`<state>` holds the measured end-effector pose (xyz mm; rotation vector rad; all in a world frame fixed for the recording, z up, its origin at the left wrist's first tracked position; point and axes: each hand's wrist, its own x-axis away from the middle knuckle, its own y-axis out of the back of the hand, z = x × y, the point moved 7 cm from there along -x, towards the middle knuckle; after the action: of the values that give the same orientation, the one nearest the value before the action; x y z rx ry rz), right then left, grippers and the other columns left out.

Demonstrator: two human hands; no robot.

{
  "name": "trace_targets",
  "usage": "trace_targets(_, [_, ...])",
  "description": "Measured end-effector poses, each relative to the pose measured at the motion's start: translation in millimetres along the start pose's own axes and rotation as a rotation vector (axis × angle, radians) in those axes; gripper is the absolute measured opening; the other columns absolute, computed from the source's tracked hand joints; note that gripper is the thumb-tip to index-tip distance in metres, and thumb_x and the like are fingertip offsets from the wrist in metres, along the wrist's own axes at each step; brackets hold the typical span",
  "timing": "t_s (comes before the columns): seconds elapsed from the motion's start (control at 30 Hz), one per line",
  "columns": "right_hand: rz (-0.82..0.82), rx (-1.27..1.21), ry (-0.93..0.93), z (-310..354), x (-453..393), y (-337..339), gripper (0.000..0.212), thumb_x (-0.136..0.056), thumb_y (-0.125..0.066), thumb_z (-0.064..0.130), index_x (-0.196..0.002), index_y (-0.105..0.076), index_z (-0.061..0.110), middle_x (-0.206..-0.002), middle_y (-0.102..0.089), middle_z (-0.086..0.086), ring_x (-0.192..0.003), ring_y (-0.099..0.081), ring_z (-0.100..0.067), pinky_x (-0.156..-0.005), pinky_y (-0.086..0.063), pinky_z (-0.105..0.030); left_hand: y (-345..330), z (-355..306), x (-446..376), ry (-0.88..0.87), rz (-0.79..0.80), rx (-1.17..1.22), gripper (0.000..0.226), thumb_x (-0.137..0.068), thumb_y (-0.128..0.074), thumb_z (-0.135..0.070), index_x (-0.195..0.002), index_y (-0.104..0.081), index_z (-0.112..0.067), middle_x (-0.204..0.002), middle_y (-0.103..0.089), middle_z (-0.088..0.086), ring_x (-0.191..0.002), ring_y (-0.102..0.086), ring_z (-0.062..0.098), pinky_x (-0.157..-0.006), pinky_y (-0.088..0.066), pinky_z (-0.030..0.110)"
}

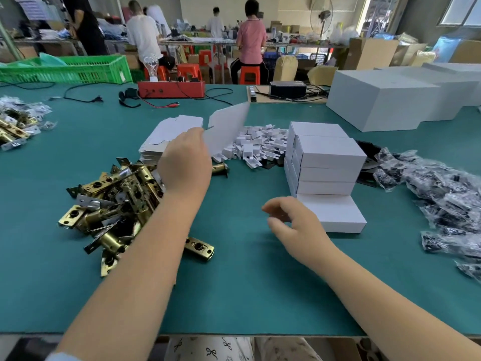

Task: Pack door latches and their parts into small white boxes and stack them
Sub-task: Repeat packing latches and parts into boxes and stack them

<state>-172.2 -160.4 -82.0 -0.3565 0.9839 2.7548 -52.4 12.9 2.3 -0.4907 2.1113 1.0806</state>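
Several closed boxes (326, 162) are stacked; the left hand (186, 157) pinches a flat box blank (227, 126), the right hand (291, 220) hangs loosely curled and empty, and many latches (117, 199) remain.

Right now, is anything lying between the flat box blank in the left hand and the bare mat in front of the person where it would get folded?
Nothing visible. The left hand pinches the blank above the blank stack; the mat between the arms is bare. The latches lie left of that path, the boxes right. The right hand hovers empty beside them.

A packing workshop: seated workers (251, 40), long tables (234, 295), stacked cartons (374, 52).
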Motion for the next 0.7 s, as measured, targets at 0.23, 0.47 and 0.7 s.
trace_targets(0.23, [-0.470, -0.792, -0.263, -11.5, -14.0, 8.7, 0.018, -0.095, -0.055, 0.021, -0.109, -0.045, 0.023, -0.096, -0.059, 0.005, -0.084, -0.063, -0.011, -0.073, -0.057, -0.026, -33.0, -11.9, 62.8, 0.654, 0.395, 1.210, 0.018, -0.095, -0.057, -0.007, -0.091, -0.071, -0.017, -0.087, -0.074, 0.002, -0.077, -0.068, 0.017, -0.062, -0.058, 0.032])
trace_targets(0.47, [-0.563, -0.650, -0.273, -35.6, -0.6, 20.6, 0.009, -0.093, -0.058, 0.022, -0.087, -0.056, 0.028, -0.082, -0.063, 0.014, -0.077, -0.058, -0.007, -0.071, -0.049, -0.027, -46.9, -12.3, 89.4, 0.624, 0.560, 1.057, 0.037, -0.088, -0.062, -0.007, -0.121, -0.055, -0.023, -0.106, -0.068, -0.003, -0.096, -0.067, 0.016, -0.075, -0.058, 0.030])
trace_targets(0.7, [-0.222, -0.534, -0.190, -16.0, -0.4, -22.0, 0.018, -0.096, -0.044, 0.033, -0.111, -0.052, 0.041, -0.097, -0.065, 0.030, -0.093, -0.061, 0.008, -0.077, -0.047, -0.014, -58.9, -29.6, 104.7, 0.337, 0.787, 0.835, 0.087, -0.082, -0.075, -0.033, -0.153, -0.025, -0.024, -0.137, -0.048, -0.013, -0.117, -0.053, 0.004, -0.087, -0.048, 0.015])
